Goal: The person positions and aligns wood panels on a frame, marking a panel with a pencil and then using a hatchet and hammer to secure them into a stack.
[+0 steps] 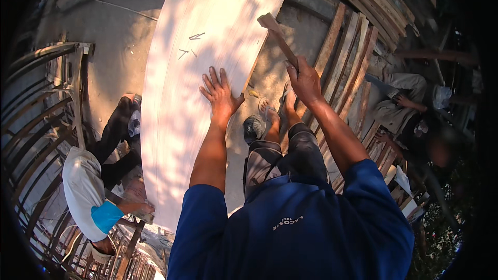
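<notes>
In the head view, steadying of the pale board [174, 109] appears to be in hand: it is touched by the flat left hand [220, 96], grip wide. The hammer [283, 45] is clasped in the right hand [306, 80], beside the board's right edge. Loose nails [196, 36] are scattered ahead. Any blow would call for fingers kept clear.

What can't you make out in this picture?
All in the head view:
Pale board: far end cut off by the top edge; patch under the left hand covered by it.
Hammer: gripped part of the handle hidden by the right hand.
Nails: too small to tell heads from points.
</notes>
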{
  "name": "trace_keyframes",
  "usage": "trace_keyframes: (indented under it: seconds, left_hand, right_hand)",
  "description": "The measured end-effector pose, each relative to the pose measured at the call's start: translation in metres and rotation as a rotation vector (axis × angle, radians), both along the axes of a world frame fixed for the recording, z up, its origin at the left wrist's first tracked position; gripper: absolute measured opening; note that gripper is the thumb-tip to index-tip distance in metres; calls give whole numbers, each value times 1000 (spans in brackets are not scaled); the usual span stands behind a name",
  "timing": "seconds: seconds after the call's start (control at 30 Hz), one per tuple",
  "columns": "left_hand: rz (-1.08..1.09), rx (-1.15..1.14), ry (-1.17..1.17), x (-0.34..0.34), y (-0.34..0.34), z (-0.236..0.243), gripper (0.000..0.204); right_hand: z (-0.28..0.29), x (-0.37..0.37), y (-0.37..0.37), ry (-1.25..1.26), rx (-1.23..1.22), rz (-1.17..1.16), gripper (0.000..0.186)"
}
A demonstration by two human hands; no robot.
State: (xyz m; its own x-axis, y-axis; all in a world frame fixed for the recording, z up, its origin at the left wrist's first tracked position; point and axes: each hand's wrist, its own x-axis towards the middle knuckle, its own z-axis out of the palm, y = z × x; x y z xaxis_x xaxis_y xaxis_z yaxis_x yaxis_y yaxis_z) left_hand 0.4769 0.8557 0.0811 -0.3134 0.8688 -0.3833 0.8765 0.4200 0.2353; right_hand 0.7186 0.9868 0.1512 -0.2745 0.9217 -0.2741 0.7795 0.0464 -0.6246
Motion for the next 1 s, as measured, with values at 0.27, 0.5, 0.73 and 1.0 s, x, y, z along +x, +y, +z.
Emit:
trace_keyframes:
  seconds: [0.27, 0.5, 0.73, 1.0]
  left_hand:
    - [-6, -11, 2, -1, 5, 0, 126]
    - [-11, 1, -22, 1, 15, 12, 124]
    - [22, -16, -57, 4, 1, 14, 126]
    - [284, 445, 7, -27, 38, 1, 55]
  right_hand:
    - [-22, 5, 9, -111, -35, 60, 28]
    - [-51, 19, 3, -249, -97, 121, 29]
    - [-43, 19, 6, -301, -185, 168, 34]
    - [-31, 24, 34, -234, -364, 234, 37]
